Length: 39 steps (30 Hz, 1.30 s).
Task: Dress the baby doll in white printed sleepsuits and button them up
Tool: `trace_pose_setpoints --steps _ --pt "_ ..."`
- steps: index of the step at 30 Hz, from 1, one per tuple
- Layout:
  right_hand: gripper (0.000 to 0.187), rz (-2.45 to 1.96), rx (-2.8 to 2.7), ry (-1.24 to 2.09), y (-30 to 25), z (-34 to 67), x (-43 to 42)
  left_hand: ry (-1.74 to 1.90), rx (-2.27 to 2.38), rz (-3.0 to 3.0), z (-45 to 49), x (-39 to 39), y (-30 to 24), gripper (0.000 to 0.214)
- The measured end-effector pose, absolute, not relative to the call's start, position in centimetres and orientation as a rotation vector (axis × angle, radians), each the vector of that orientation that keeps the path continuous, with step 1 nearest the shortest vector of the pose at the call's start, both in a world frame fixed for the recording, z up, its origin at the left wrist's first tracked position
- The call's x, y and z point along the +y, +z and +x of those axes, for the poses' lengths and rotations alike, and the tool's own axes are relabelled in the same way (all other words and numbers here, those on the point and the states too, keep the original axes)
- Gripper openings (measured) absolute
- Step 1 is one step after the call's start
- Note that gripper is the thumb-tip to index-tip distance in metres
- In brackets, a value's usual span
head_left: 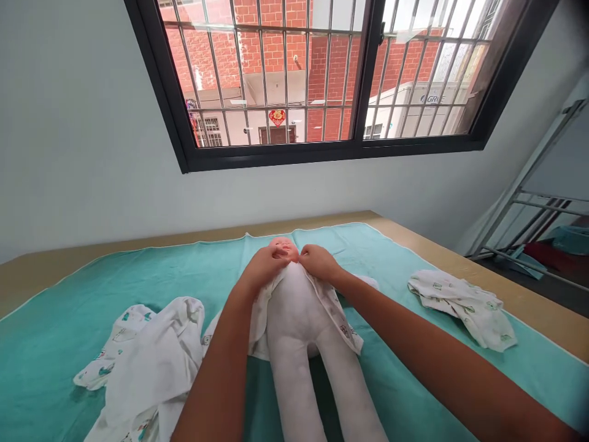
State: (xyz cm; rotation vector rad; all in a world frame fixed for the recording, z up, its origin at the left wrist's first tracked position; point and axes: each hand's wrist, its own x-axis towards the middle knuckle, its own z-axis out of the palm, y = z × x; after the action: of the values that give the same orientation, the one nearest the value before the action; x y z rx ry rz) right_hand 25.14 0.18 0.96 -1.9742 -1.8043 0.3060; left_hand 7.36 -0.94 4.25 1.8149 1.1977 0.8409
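A baby doll (299, 313) with a white cloth body lies on its back, its pink head (284, 245) toward the window and its legs toward me. An open white baby shirt (338, 307) with small prints lies around its torso, the front spread to both sides. At the left of the doll's neck, my left hand (264, 265) is closed on the shirt's collar edge, its fingertips partly hidden. Across the neck, my right hand (318, 261) pinches the other collar edge. My forearms cover parts of the shirt's sleeves.
A teal sheet (151, 276) covers the wooden table (405, 236). Crumpled white printed baby clothes (151, 356) lie at the left, and a folded printed garment (462, 304) at the right. Behind the table are a wall and a barred window (276, 153); a metal rack (515, 196) stands at the right.
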Motion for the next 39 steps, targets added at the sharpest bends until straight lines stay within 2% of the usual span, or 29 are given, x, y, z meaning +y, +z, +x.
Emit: trace_pose_setpoints --steps 4,10,17,22,24,27,29,34,39 --pt "0.019 -1.706 -1.564 0.449 -0.3 24.5 -2.2 0.877 1.107 1.778 8.3 -1.8 4.8 0.036" --pt "0.037 -1.4 -1.653 0.176 -2.0 24.3 -7.3 0.834 1.098 1.849 8.1 -2.3 5.6 0.03" --pt "0.042 -1.259 -1.672 0.566 -4.6 26.1 -15.2 0.672 1.088 2.167 9.0 -3.8 6.2 0.021" --pt "0.048 -1.22 -1.803 0.442 -5.2 27.6 -17.0 0.546 1.277 2.145 7.8 -6.7 6.4 0.021" --pt "0.039 -1.271 -1.836 0.332 -5.0 28.0 -17.2 0.537 1.379 2.173 7.2 -8.5 6.0 0.022" --pt "0.015 -1.384 -1.883 0.289 -4.7 28.6 -17.3 0.502 1.609 2.253 6.4 -12.0 4.4 0.019" --pt "0.017 -1.364 -1.914 0.301 -4.7 28.8 -17.2 0.532 1.74 2.293 5.8 -14.4 2.7 0.019" --pt "0.017 -1.091 -1.892 0.239 -4.2 28.6 -17.3 0.947 1.811 2.406 4.6 -18.3 -1.6 0.022" --pt "0.011 -0.915 -1.954 0.127 -3.0 27.4 -18.6 0.834 1.965 2.159 4.0 -18.4 -3.3 0.032"
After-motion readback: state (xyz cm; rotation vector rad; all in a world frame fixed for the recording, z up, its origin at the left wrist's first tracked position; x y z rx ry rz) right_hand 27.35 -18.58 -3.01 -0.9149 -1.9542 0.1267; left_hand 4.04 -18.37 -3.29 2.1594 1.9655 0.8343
